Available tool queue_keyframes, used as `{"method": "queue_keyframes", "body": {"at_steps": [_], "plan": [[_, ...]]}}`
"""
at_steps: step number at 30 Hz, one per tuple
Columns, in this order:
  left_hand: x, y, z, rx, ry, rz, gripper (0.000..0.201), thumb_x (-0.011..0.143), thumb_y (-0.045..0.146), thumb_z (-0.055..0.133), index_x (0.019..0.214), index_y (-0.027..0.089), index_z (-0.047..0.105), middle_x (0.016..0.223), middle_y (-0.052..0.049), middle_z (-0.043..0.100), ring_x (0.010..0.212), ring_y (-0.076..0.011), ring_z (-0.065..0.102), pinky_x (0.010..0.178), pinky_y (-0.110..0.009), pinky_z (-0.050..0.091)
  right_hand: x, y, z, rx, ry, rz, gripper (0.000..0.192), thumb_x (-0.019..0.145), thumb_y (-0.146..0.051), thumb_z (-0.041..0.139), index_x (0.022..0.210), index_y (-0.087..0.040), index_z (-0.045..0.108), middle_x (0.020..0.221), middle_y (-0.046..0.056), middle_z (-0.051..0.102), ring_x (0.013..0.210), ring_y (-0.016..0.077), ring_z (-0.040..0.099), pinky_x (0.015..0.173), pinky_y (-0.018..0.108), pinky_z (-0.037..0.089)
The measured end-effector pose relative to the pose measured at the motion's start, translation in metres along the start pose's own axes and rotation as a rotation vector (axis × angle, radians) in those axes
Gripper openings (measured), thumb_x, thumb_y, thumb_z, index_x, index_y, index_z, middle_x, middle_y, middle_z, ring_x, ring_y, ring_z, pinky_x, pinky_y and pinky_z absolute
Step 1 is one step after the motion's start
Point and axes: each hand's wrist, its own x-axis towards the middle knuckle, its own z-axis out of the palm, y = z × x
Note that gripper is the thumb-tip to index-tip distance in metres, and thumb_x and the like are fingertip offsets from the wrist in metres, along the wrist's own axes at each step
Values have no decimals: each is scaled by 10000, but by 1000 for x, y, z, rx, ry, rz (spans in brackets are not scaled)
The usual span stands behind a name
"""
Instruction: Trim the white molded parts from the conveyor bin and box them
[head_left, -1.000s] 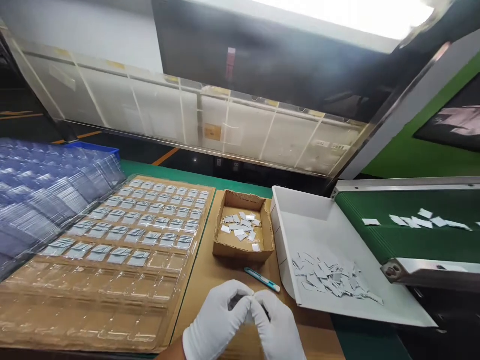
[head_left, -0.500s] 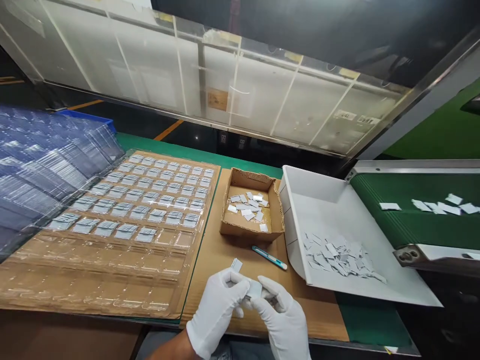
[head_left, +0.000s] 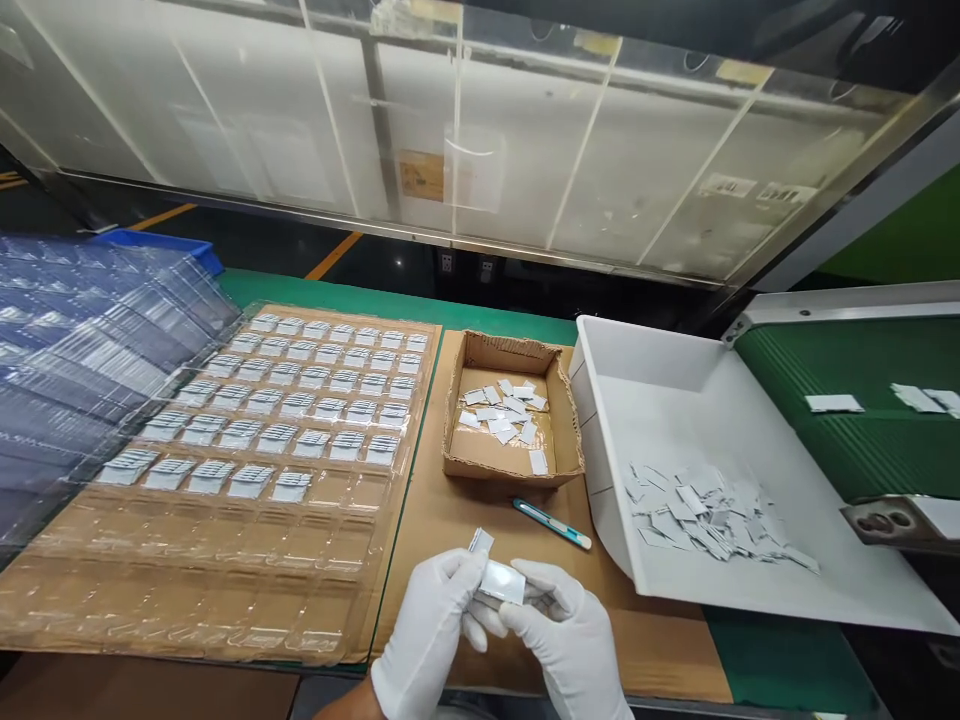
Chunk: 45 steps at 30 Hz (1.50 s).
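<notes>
Both of my hands wear white gloves and meet over the cardboard sheet at the bottom centre. My left hand [head_left: 442,610] is closed on a few small white pieces [head_left: 481,541], whose ends stick up above its thumb. A flat, shiny white piece [head_left: 502,582] lies between the two hands, and my right hand [head_left: 562,620] pinches its right edge. Beyond them sits a cardboard box [head_left: 461,465] with several loose white pieces inside. A blue-and-white utility knife [head_left: 553,523] rests on the cardboard just above my right hand.
On the left lies a clear compartment tray [head_left: 247,600], its far rows filled with stacked pieces. Clear trays [head_left: 90,350] are piled beside it. A white bin [head_left: 637,380] holding many pieces stands right, below a green conveyor belt [head_left: 810,350] carrying more pieces.
The white piece between my hands has tilted and now reflects light, showing more of its face. My view has shifted slightly. Pieces on the belt appear farther right.
</notes>
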Motion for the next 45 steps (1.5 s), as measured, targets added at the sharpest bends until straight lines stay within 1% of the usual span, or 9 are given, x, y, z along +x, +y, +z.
{"method": "queue_keyframes", "body": {"at_steps": [6, 12, 18, 21, 25, 28, 34, 38, 45], "plan": [[1, -10, -3, -44, -53, 33, 569, 711, 682, 642, 606, 124, 604, 469, -40, 616, 403, -103, 548, 381, -176, 416, 2, -3, -1, 111, -40, 81, 365, 512, -290, 899, 842, -198, 772, 782, 49, 774, 689, 191, 692, 668, 255, 553], [4, -12, -4, -47, -49, 22, 569, 710, 682, 646, 614, 122, 613, 480, -52, 638, 411, -109, 565, 382, -176, 421, 5, -4, 0, 158, -58, 127, 360, 504, -278, 909, 831, -212, 773, 777, 30, 775, 718, 187, 707, 693, 240, 561], [5, -11, -4, -30, -39, 2, 564, 703, 684, 630, 618, 127, 612, 488, -63, 650, 408, -118, 570, 384, -191, 421, 4, 2, -5, 63, -62, 71, 364, 545, -327, 897, 870, -219, 774, 819, 31, 777, 760, 201, 720, 707, 234, 570], [5, -3, -3, 72, -18, -29, 478, 690, 603, 654, 652, 128, 622, 472, -38, 630, 393, -115, 561, 376, -189, 408, 5, 1, -9, -103, -84, -76, 308, 620, -324, 865, 899, -230, 771, 816, 23, 775, 726, 184, 715, 686, 221, 566], [5, 12, 1, 349, -57, -163, 262, 632, 366, 714, 579, 145, 584, 401, 20, 556, 330, -81, 492, 337, -161, 354, 9, -6, -14, -381, -151, -468, 259, 696, -244, 828, 944, -238, 756, 737, -12, 745, 619, 135, 669, 635, 194, 533], [3, 17, 4, 320, -140, -203, 384, 665, 493, 669, 522, 156, 551, 399, 6, 549, 314, -86, 491, 316, -169, 361, 12, -8, -17, -417, -180, -606, 238, 745, -261, 799, 973, -237, 738, 701, -27, 719, 579, 118, 644, 595, 182, 515], [3, 2, 7, 97, -222, -184, 714, 615, 824, 522, 453, 130, 577, 397, -55, 553, 274, -93, 478, 280, -187, 353, 12, -4, -20, -360, -185, -522, 227, 731, -336, 812, 926, -234, 753, 698, -14, 723, 580, 131, 657, 580, 191, 523], [8, -10, 6, -6, -249, -230, 725, 575, 834, 546, 410, 128, 573, 395, -70, 556, 266, -110, 491, 257, -197, 357, 10, 0, -21, -350, -165, -453, 248, 727, -406, 802, 906, -238, 770, 677, 1, 715, 573, 151, 653, 572, 220, 520], [12, -25, 1, -110, -287, -212, 684, 674, 744, 568, 442, 101, 609, 430, -95, 596, 282, -130, 528, 259, -204, 380, 9, 10, -25, -301, -164, -376, 243, 713, -375, 820, 935, -291, 770, 726, -18, 730, 617, 139, 663, 608, 198, 519]]}}
